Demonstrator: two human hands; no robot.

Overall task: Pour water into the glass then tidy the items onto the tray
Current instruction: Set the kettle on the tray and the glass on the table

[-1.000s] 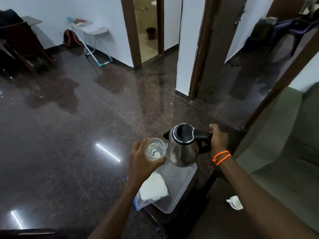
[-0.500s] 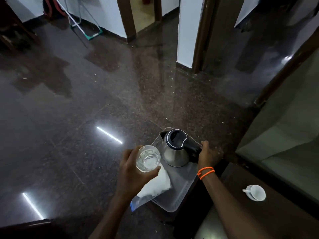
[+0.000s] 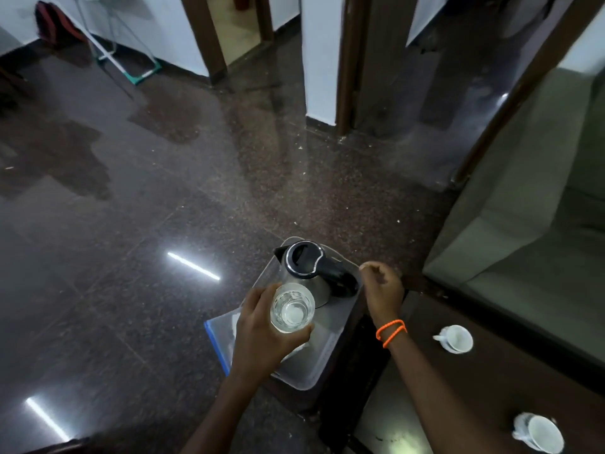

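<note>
left grip (image 3: 265, 335) wraps the glass (image 3: 292, 311) of water above the tray (image 3: 327, 358), right grip (image 3: 381, 290) loosely curled, empty, beside the kettle (image 3: 306, 273). i'd lower it level, clear of the kettle.

Single head-worn wide-angle camera looking forward and steeply down from standing height. Hands (image 3: 265, 332) and tray (image 3: 330, 352) sitting near, low centre in frame; dark floor (image 3: 131, 224) filling left and middle, receding toward doorways (image 3: 235, 27) along top edge. Table (image 3: 491, 371) with cups occupying lower right. Edges bending from lens distortion. No second view sharing scene.
</note>
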